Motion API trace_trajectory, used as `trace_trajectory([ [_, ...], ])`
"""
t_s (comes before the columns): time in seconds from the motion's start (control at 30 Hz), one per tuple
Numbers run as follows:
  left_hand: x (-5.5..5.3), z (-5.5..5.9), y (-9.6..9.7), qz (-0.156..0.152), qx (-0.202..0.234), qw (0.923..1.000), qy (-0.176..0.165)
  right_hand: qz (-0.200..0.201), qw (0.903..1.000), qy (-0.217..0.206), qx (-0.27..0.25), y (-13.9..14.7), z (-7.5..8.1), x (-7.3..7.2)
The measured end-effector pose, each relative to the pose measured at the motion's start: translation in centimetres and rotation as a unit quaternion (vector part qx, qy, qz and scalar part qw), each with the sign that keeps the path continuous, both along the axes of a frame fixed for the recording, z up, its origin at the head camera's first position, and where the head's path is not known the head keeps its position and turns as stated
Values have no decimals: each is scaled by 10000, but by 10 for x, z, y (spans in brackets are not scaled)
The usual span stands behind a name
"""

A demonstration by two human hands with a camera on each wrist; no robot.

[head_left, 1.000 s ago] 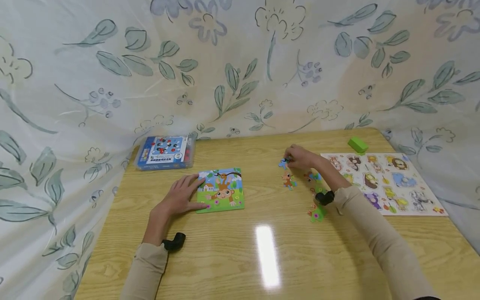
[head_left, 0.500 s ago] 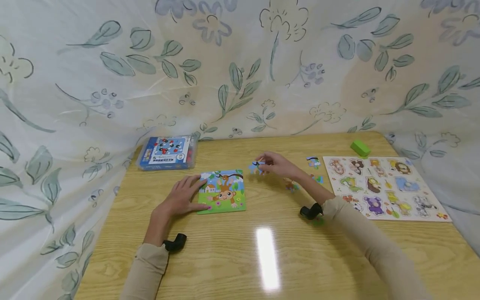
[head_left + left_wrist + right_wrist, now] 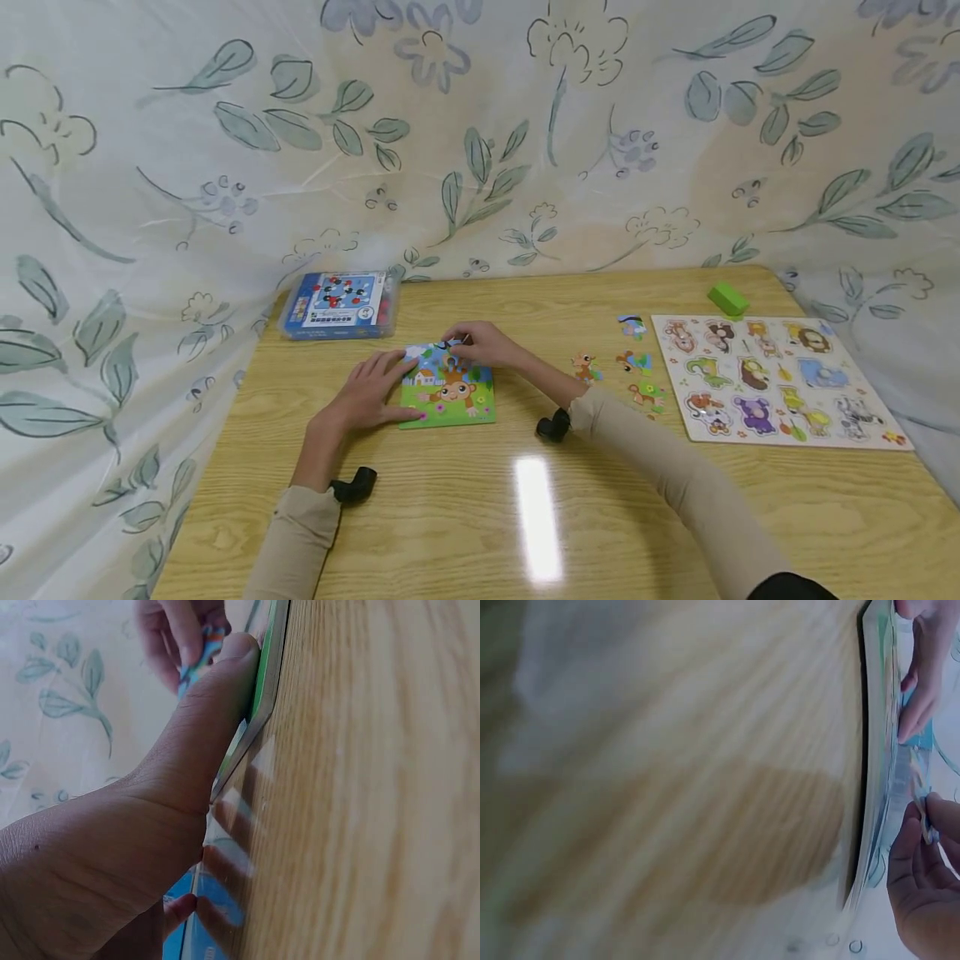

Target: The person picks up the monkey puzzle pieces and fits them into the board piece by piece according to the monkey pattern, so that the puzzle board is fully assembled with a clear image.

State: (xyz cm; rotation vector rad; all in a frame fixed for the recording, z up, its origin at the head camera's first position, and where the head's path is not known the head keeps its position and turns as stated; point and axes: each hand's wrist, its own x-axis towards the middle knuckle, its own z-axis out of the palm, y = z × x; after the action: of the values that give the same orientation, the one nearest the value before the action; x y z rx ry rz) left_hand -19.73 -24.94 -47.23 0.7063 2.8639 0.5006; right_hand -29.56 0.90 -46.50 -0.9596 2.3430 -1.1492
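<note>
Left hand (image 3: pixel 367 396): laid flat on the table (image 3: pixel 480 517), fingers straight, pressed on the left edge of the monkey puzzle board (image 3: pixel 448 392); thumb contact on the board edge is confirmed only in the left wrist view.
Right hand (image 3: pixel 483 343): held over the board's top edge; a blue puzzle piece (image 3: pixel 196 661) is pinched between fingertips, seen clearly only in the wrist views.
Loose pieces (image 3: pixel 628 367): spread right of the board, resolved only by the head view.
Animal puzzle (image 3: pixel 772 375): far right.
Green block (image 3: pixel 727 297): behind it.
Blue box (image 3: pixel 337 304): rear left.
</note>
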Motion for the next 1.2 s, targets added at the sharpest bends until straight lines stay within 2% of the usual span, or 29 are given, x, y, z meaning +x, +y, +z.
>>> trace_trajectory([
  [0.17,1,1,0,10,4,10000,1,-74,9995,181,264,-10,3,2],
  [0.4,2,3,0,-7,23,10000,30,-182,9989,299,319,-15,5,5],
  [0.63,1,3,0,11,26,10000,35,-453,9910,670,1062,-19,8,8],
  [0.73,1,3,0,9,27,10000,45,-482,9885,678,1260,-20,10,8],
  [1.0,1,0,0,-35,66,9999,143,-245,9779,996,1823,-21,10,7],
  [1.2,0,-2,-1,-35,127,9998,131,48,9744,1375,1778,-23,8,7],
])
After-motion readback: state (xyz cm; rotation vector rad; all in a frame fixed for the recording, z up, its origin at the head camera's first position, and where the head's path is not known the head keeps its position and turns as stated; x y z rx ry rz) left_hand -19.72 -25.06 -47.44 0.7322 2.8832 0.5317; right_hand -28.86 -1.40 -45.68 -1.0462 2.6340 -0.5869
